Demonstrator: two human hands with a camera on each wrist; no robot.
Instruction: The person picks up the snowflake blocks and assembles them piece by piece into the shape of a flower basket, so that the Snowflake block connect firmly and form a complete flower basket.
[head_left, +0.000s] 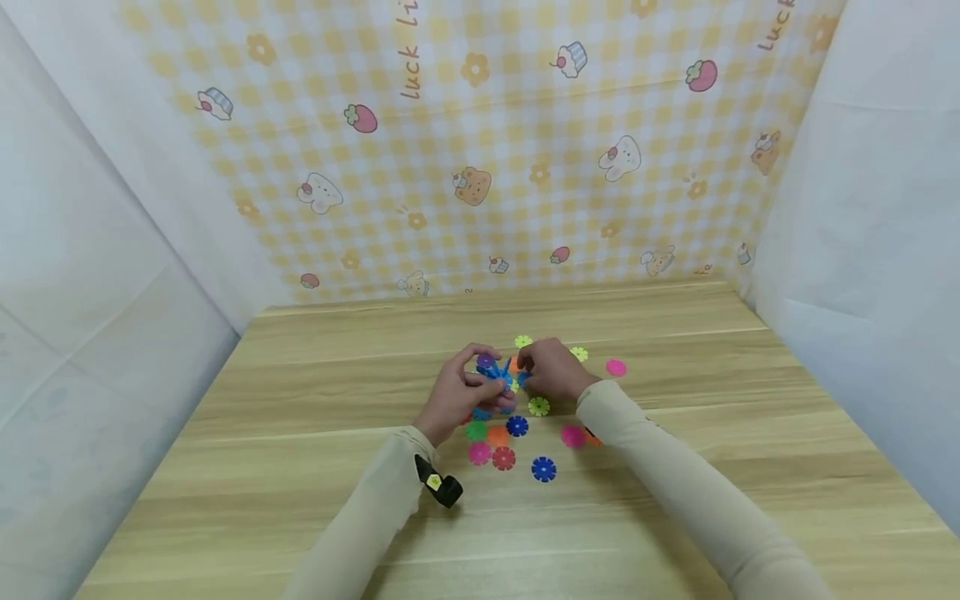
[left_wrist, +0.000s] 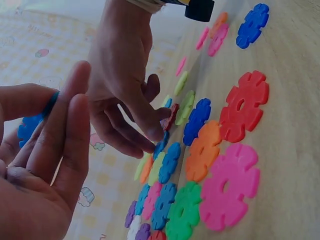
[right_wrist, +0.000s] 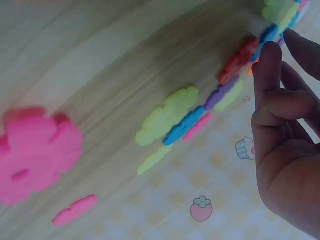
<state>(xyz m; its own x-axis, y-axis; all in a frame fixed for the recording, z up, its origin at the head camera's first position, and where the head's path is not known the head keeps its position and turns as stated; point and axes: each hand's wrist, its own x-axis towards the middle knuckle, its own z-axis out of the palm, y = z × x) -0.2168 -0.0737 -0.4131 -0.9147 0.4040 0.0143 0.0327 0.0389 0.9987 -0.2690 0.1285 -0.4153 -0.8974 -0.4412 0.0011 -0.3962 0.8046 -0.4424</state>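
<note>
A person's left hand (head_left: 459, 390) pinches a blue piece (head_left: 498, 379) between thumb and fingertips above the wooden table (head_left: 315, 383); to its right, the right hand (head_left: 555, 369) hangs bent fingers close over scattered notched discs (head_left: 538, 407), whether gripping one impossible to tell

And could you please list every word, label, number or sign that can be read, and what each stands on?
"luck li": on the cloth, sideways, cut off at the top.
"luck": on the cloth, further right, also sideways.
Small marks low on the cloth: too small to read.
Yellow label on the black wrist device: too small to read.
Discs: no text that I can make out.
</note>
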